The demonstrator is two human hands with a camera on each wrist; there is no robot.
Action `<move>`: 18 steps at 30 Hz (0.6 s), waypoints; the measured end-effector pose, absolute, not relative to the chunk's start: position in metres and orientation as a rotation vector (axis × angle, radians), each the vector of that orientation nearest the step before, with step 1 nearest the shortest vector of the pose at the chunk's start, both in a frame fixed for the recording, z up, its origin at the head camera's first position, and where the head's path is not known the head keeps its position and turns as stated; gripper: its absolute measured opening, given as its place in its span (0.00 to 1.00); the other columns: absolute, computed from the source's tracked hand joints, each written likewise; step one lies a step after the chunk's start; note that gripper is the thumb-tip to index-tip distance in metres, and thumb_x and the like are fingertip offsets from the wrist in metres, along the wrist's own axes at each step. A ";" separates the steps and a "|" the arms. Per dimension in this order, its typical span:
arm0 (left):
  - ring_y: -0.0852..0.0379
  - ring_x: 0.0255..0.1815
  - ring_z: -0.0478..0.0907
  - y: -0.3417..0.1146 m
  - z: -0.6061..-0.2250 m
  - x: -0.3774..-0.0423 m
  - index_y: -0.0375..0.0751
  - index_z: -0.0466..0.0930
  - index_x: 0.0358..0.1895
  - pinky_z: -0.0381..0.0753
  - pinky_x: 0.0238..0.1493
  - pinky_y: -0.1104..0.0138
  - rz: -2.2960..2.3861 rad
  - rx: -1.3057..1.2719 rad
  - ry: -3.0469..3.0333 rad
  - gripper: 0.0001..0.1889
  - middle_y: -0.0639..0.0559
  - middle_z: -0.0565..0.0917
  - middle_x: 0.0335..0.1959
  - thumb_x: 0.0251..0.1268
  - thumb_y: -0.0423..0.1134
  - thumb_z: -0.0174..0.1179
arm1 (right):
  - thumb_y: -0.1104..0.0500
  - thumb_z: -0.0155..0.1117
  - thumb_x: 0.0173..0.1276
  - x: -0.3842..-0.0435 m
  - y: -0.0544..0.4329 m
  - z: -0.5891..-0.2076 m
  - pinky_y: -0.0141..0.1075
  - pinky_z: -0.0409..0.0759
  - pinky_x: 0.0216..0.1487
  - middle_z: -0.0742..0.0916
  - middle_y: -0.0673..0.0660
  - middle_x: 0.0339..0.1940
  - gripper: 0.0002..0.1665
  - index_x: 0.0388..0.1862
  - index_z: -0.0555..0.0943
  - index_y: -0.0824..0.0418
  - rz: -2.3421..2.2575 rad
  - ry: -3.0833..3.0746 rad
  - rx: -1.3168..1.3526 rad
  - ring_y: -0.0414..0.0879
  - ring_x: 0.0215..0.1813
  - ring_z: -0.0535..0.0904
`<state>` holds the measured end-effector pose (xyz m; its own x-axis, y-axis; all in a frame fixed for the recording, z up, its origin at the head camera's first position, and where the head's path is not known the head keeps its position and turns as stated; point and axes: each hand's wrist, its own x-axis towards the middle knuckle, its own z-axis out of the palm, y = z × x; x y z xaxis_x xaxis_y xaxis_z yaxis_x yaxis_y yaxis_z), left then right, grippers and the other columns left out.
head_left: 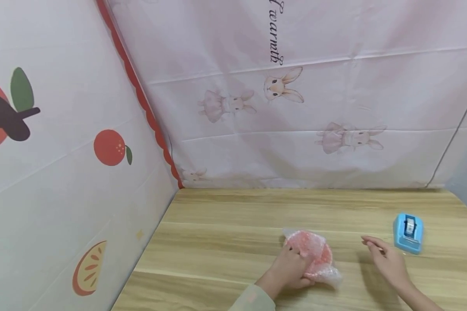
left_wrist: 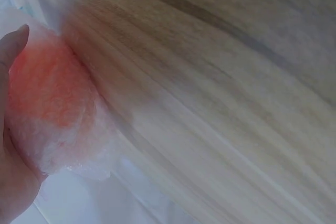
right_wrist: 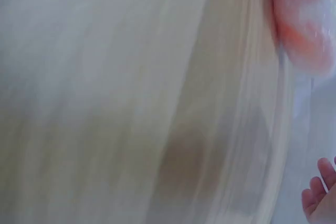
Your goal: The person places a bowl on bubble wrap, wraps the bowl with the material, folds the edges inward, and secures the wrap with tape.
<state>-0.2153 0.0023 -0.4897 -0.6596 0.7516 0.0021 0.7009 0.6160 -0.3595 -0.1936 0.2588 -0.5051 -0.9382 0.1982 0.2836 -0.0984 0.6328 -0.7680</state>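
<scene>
A pinkish-red item wrapped in bubble wrap [head_left: 309, 246] lies on the wooden table; the wrap hides what kind of thing it is. My left hand [head_left: 292, 265] holds it from the near left side, fingers bent over its top. The left wrist view shows the thumb lying against the bubble-wrapped item [left_wrist: 47, 85]. Apart from it, to the right, my right hand [head_left: 389, 263] hovers over the table with fingers loosely bent and thumb near the index finger. Whether something thin sits between those fingertips cannot be made out.
A blue tape dispenser [head_left: 408, 233] with a roll in it stands on the wooden table [head_left: 218, 242], just beyond the right hand. A fruit-print sheet [head_left: 62, 194] hangs on the left and a rabbit-print sheet [head_left: 237, 151] along the back edge.
</scene>
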 end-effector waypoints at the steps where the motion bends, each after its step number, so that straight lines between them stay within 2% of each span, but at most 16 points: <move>1: 0.66 0.51 0.75 0.002 -0.490 -0.215 0.60 0.70 0.51 0.67 0.58 0.67 0.493 -1.217 -2.686 0.26 0.65 0.83 0.42 0.55 0.70 0.50 | 0.59 0.47 0.71 -0.192 0.265 -0.507 0.21 0.71 0.28 0.83 0.33 0.30 0.19 0.48 0.78 0.71 1.217 -2.522 -0.115 0.12 0.34 0.63; 4: 0.65 0.51 0.75 0.002 -0.490 -0.215 0.62 0.70 0.51 0.67 0.59 0.66 0.491 -1.224 -2.678 0.25 0.66 0.83 0.42 0.55 0.69 0.50 | 0.58 0.44 0.72 -0.189 0.282 -0.510 0.21 0.70 0.27 0.74 0.20 0.26 0.22 0.50 0.76 0.74 1.265 -2.527 -0.210 0.11 0.33 0.63; 8: 0.65 0.48 0.75 0.001 -0.491 -0.216 0.65 0.72 0.50 0.67 0.57 0.66 0.523 -1.228 -2.637 0.24 0.67 0.83 0.39 0.55 0.70 0.48 | 0.54 0.43 0.73 -0.188 0.301 -0.514 0.24 0.69 0.26 0.72 0.18 0.24 0.25 0.51 0.75 0.74 1.294 -2.556 -0.357 0.16 0.29 0.64; 9: 0.65 0.47 0.75 0.001 -0.491 -0.216 0.65 0.72 0.50 0.67 0.57 0.66 0.530 -1.229 -2.624 0.23 0.67 0.83 0.39 0.56 0.70 0.48 | 0.52 0.43 0.72 -0.189 0.306 -0.514 0.26 0.69 0.25 0.72 0.19 0.24 0.26 0.51 0.75 0.74 1.304 -2.567 -0.403 0.18 0.28 0.65; 12: 0.66 0.46 0.74 0.001 -0.492 -0.216 0.67 0.73 0.50 0.66 0.55 0.68 0.550 -1.231 -2.603 0.23 0.68 0.82 0.37 0.56 0.70 0.47 | 0.50 0.45 0.71 -0.190 0.318 -0.513 0.26 0.69 0.26 0.84 0.36 0.30 0.27 0.51 0.76 0.72 1.300 -2.583 -0.551 0.18 0.28 0.64; 15: 0.67 0.44 0.74 0.001 -0.492 -0.216 0.68 0.73 0.51 0.65 0.53 0.69 0.573 -1.234 -2.595 0.23 0.69 0.82 0.35 0.57 0.71 0.46 | 0.47 0.46 0.70 -0.191 0.327 -0.511 0.27 0.72 0.26 0.86 0.47 0.31 0.26 0.50 0.78 0.67 1.376 -2.572 -0.715 0.22 0.26 0.67; 16: 0.67 0.44 0.74 0.001 -0.492 -0.216 0.68 0.73 0.51 0.65 0.53 0.69 0.579 -1.234 -2.594 0.23 0.69 0.82 0.35 0.57 0.71 0.45 | 0.48 0.46 0.69 -0.191 0.330 -0.511 0.28 0.73 0.26 0.86 0.48 0.30 0.25 0.49 0.79 0.65 1.402 -2.553 -0.760 0.24 0.25 0.69; 18: 0.67 0.43 0.74 0.001 -0.492 -0.215 0.69 0.72 0.52 0.65 0.53 0.68 0.590 -1.236 -2.591 0.24 0.69 0.82 0.34 0.57 0.71 0.45 | 0.48 0.47 0.69 -0.191 0.335 -0.511 0.30 0.75 0.25 0.81 0.37 0.23 0.21 0.45 0.79 0.61 1.469 -2.512 -0.843 0.29 0.22 0.73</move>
